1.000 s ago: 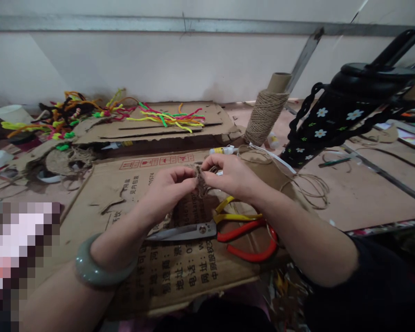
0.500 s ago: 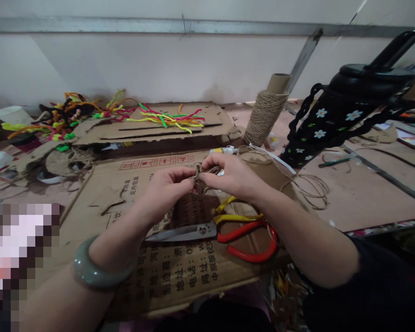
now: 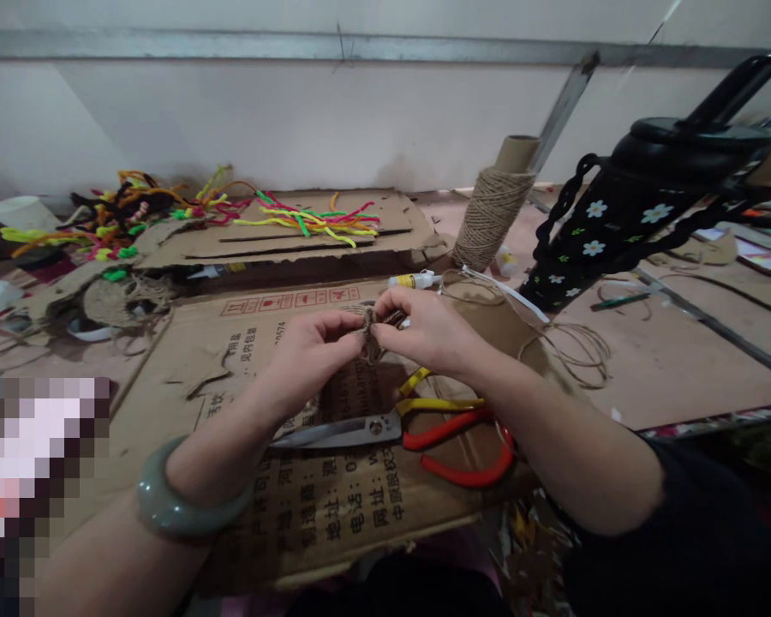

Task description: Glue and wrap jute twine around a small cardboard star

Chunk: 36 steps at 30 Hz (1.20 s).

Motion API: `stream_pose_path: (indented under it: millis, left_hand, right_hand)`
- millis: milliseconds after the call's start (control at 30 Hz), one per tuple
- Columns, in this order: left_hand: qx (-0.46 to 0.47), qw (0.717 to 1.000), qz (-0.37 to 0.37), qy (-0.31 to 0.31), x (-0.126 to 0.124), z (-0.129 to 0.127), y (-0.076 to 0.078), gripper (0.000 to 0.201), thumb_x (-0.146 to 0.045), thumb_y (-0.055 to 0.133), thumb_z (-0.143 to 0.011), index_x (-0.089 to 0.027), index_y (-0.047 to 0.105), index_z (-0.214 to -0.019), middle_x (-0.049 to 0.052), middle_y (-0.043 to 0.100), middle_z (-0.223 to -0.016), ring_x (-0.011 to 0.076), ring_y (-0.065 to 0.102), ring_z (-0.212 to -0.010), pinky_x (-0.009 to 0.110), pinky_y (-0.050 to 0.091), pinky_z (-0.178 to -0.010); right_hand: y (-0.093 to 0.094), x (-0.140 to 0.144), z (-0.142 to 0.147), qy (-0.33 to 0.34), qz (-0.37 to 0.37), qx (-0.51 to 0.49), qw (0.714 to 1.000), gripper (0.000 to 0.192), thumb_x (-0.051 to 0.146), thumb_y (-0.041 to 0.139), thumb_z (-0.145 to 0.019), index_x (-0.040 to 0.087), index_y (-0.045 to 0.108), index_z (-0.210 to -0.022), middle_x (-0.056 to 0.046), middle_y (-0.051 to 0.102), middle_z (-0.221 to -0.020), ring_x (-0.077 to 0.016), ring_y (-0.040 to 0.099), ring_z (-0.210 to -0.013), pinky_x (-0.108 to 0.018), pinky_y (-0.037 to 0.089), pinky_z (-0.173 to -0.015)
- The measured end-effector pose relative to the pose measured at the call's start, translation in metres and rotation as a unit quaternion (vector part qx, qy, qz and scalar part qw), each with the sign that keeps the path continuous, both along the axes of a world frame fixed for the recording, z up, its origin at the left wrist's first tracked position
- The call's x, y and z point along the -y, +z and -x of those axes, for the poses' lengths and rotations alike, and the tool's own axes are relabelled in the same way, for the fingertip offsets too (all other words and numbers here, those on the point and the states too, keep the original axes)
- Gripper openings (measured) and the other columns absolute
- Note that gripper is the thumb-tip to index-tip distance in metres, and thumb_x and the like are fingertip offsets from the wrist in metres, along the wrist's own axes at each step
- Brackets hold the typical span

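Both hands met above the printed cardboard sheet [image 3: 308, 506]. L hand [image 3: 312, 351] & R hand [image 3: 427, 330] each pinched a small knotted jute twine piece [image 3: 371, 330] between fingertips, held just over the sheet. Scissors [image 3: 398, 428] lay on the sheet below the hands. Twine spool [image 3: 492, 214] stood beyond the sheet's far-right corner.

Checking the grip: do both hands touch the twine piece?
Touching. Head view shows the left hand and right hand pinching the twine piece between fingertips.
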<state>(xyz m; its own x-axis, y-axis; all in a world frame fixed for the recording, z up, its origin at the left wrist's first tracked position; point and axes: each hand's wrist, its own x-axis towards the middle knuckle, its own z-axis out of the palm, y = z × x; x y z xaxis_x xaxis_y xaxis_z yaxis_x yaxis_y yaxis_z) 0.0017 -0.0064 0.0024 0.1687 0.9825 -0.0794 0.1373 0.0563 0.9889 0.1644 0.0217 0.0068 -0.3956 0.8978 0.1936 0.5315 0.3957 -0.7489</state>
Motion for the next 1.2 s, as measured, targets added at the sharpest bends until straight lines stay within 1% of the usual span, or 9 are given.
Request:
stream_pose_path:
  millis: [233,367,467,600,900,1100,1200]
  left_hand:
    - [-0.003,0.999,0.019,0.026,0.002,-0.0016,0.0042,0.014,-0.026,0.072,-0.062,-0.014,0.069,-0.069,0.0,0.064,-0.064,0.0102,0.051,-0.058,0.022,0.041,-0.056]
    - [-0.005,0.999,0.022,0.024,0.0024,-0.0017,0.0056,0.017,-0.028,0.073,-0.06,-0.014,0.07,-0.071,0.0,0.064,-0.065,0.0107,0.052,-0.059,0.022,0.041,-0.056]
    - [-0.012,1.0,0.014,0.018,0.0015,-0.0013,0.0032,0.016,-0.027,0.071,-0.063,-0.015,0.07,-0.072,0.0,0.065,-0.066,0.0108,0.052,-0.06,0.022,0.041,-0.057]
    - [-0.016,1.0,0.008,0.024,0.0006,-0.0016,0.0005,0.014,-0.025,0.07,-0.063,-0.015,0.071,-0.074,0.0,0.066,-0.066,0.0109,0.053,-0.059,0.022,0.041,-0.057]
    - [-0.015,1.0,0.011,0.021,0.001,-0.0017,0.0008,0.019,-0.028,0.072,-0.063,-0.015,0.072,-0.076,0.001,0.067,-0.067,0.0111,0.054,-0.059,0.022,0.043,-0.057]
    - [-0.033,0.999,0.007,0.017,0.0005,-0.0009,0.0022,0.018,-0.027,0.069,-0.064,-0.015,0.072,-0.077,0.001,0.066,-0.067,0.0116,0.054,-0.059,0.023,0.042,-0.057]
    - [-0.029,0.999,0.011,0.025,0.0007,-0.0017,0.003,0.018,-0.027,0.069,-0.063,-0.015,0.072,-0.076,0.002,0.067,-0.068,0.0121,0.054,-0.059,0.023,0.042,-0.056]
  right_hand:
    - [0.0032,0.0,-0.0006,0.015,0.011,-0.007,1.0,0.012,0.026,0.055,-0.071,0.017,0.061,-0.076,0.0,0.064,-0.077,-0.0116,0.056,-0.072,-0.024,0.04,-0.067]
    - [0.0051,-0.0001,-0.0008,0.016,0.025,-0.012,0.999,0.013,0.025,0.054,-0.07,0.017,0.062,-0.076,0.0,0.064,-0.076,-0.0118,0.056,-0.071,-0.024,0.04,-0.066]
    - [0.0035,-0.0003,-0.0008,0.019,0.015,-0.013,1.0,0.013,0.025,0.055,-0.07,0.017,0.062,-0.077,0.0,0.065,-0.076,-0.0118,0.056,-0.071,-0.024,0.04,-0.066]
    - [0.001,-0.0003,-0.0002,0.011,0.007,0.003,1.0,0.014,0.026,0.055,-0.07,0.017,0.062,-0.077,0.0,0.065,-0.076,-0.0121,0.056,-0.071,-0.024,0.04,-0.066]
    - [0.0017,-0.0002,0.0002,0.001,0.005,0.022,1.0,0.013,0.026,0.055,-0.071,0.017,0.062,-0.076,0.0,0.065,-0.076,-0.0123,0.056,-0.07,-0.025,0.039,-0.064]
    - [-0.0002,-0.0003,0.0003,0.005,0.008,0.0,1.0,0.015,0.026,0.054,-0.071,0.017,0.063,-0.078,0.0,0.065,-0.077,-0.0119,0.056,-0.071,-0.024,0.039,-0.065]
    - [0.0011,0.0,-0.0002,0.012,0.01,-0.002,1.0,0.015,0.027,0.053,-0.072,0.017,0.062,-0.078,0.0,0.065,-0.077,-0.0117,0.056,-0.071,-0.025,0.04,-0.066]
